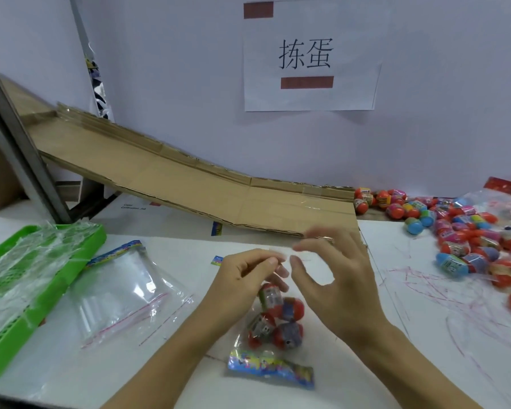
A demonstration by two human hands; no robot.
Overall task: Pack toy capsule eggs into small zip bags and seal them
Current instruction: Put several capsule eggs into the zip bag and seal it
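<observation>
A small clear zip bag (273, 346) lies on the white table in front of me. It holds several red capsule eggs (289, 309), and its colourful header card (270, 369) points toward me. My left hand (245, 278) pinches the bag's far clear edge between thumb and forefinger. Just to the right of that edge, my right hand (340, 284) hovers with thumb and fingers spread apart, its fingertips blurred. Whether the right thumb touches the plastic cannot be told.
Empty zip bags (124, 293) lie at left beside a green tray (89, 246) filled with clear plastic. A cardboard chute (219, 190) slopes down along the wall. A pile of loose capsule eggs (466, 243) covers the table at right.
</observation>
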